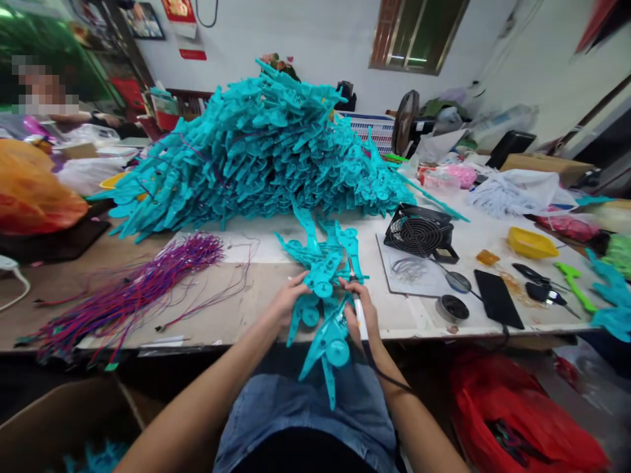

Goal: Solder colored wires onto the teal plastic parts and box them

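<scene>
Several teal plastic pieces (pixel 338 353) with pointed arms and round discs are bunched at the table's front edge, some jutting out over my lap. My left hand (pixel 290 299) grips the left side of this bunch, fingers closed on a teal plastic piece (pixel 323 279). In my right hand (pixel 365 312) is a soldering iron (pixel 360 314) with a white handle, its tip pointing up and away, its black cord running down my forearm. The right fingers also lie against the teal pieces; whether they grip one I cannot tell.
A large heap of teal pieces (pixel 276 151) rises behind. Red and purple wires (pixel 133 289) lie to the left. Rightward are a black fan (pixel 417 233), a round tin (pixel 452 307), a phone (pixel 497 299) and a yellow tray (pixel 532 243). Another person (pixel 44 92) sits far left.
</scene>
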### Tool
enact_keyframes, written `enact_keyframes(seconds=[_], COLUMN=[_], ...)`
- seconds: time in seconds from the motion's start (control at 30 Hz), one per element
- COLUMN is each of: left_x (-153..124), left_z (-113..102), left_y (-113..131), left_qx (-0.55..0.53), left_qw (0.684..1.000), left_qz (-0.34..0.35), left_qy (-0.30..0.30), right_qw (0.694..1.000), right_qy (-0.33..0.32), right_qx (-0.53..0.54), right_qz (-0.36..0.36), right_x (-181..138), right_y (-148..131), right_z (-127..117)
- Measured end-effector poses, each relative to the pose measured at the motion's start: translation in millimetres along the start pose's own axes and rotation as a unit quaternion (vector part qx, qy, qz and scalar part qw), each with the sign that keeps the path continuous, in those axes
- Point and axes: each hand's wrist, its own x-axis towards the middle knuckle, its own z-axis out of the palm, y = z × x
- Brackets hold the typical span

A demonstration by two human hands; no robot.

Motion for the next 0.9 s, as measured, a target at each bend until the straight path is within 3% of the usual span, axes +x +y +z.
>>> enact_keyframes(seconds=[0.1,0.2,0.27,0.33,0.4,0.5,0.57,0.63,0.7,0.8,0.83,0.9], left_x=[21,26,25,22,17,6,-2,-8,-13,-19,-20,-22], left_z=[-23,-36,-43,-46,-41,-10,17,38,42,18,6,-15], left_y=[14,25,32,40,45,42,32,20,9,-2,-5,-9], left_qx=[0.206,0.460,0.528,0.508,0.431,0.242,0.172,0.207,0.311,0.446,0.463,0.450], left_qw=[0.978,0.880,0.835,0.843,0.885,0.964,0.984,0.977,0.941,0.857,0.845,0.864], left_qz=[0.039,0.091,0.097,0.096,0.090,0.044,0.014,0.039,0.128,0.238,0.233,0.176], left_qy=[0.012,0.077,0.121,0.148,0.152,0.101,0.041,-0.027,-0.029,0.099,0.134,0.145], right_qw=[0.999,0.999,0.999,1.000,0.999,0.992,0.987,0.982,0.978,0.975,0.973,0.967], right_qy=[0.002,-0.010,-0.016,-0.019,-0.032,-0.072,-0.049,0.010,0.046,0.006,-0.017,-0.064], right_qx=[0.033,0.039,0.028,0.000,-0.037,-0.102,-0.151,-0.186,-0.191,-0.183,-0.184,-0.182], right_qz=[0.010,0.008,0.003,-0.004,-0.014,-0.015,-0.018,-0.034,-0.065,-0.123,-0.140,-0.163], right_x=[24,37,43,51,61,73,76,75,69,59,55,49], right_y=[3,2,6,18,34,59,66,65,58,45,41,34], right_z=[10,-1,-15,-30,-43,-57,-62,-64,-63,-55,-51,-38])
